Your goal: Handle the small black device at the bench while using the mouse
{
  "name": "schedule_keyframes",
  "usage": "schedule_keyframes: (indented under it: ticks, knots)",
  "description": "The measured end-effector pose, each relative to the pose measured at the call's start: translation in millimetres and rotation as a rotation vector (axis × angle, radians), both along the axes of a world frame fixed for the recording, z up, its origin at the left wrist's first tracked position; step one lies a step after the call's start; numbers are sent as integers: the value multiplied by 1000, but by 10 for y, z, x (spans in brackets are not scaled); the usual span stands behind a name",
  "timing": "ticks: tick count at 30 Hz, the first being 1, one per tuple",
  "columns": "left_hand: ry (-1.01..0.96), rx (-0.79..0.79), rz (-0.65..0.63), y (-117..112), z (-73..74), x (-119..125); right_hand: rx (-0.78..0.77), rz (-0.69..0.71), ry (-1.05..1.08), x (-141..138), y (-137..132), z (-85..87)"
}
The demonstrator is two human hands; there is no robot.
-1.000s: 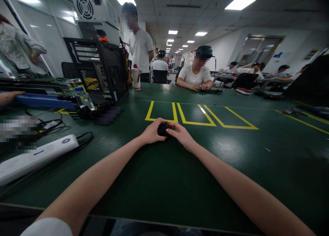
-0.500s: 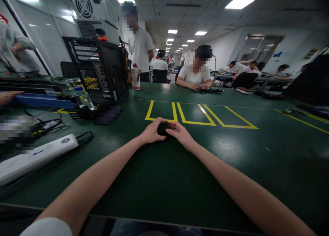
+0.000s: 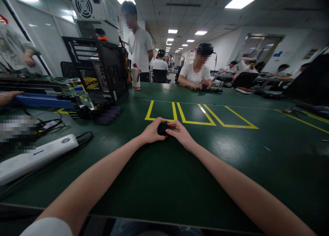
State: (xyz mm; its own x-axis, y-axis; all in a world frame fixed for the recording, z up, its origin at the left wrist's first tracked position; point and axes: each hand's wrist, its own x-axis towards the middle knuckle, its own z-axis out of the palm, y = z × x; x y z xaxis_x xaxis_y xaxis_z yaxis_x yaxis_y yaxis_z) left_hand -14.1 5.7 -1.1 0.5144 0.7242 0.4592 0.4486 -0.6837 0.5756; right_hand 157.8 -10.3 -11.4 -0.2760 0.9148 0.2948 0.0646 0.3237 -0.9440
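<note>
Between my two hands is a small, dark, rounded object (image 3: 162, 128); its exact kind is too dark to make out. My left hand (image 3: 152, 130) wraps round its left side, thumb below and fingers over the top. From the right, my right hand (image 3: 179, 132) pinches its edge with thumb and fingertips. Both hands are low over the green table (image 3: 164, 181), just on the near side of the yellow tape outlines (image 3: 197, 123). Parts of the object are hidden behind my fingers.
A white power strip (image 3: 38, 157) with dark cables lies at the left. Behind it stand a clear bottle (image 3: 84, 98) and an open black computer case (image 3: 102, 71). A white cup (image 3: 136, 77) is farther back. Across the table sits a person (image 3: 196, 71) handling a dark item.
My hands and the dark object stay nearly still. The person across the table has raised a hand slightly, and the person at far left has shifted an arm.
</note>
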Motion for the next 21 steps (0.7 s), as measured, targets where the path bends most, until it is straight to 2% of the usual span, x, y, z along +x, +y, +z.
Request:
schedule_keyframes:
  ticks: [6,12,21]
  knots:
    - [10,-6,2,-20,17,-4,-68,3,-21,11,11,-1]
    - [15,-24,9,-27,34,-1,-69,50,10,20,-16,4]
    - [15,20,25,8,-20,8,-34,-1,12,-23,-14,32]
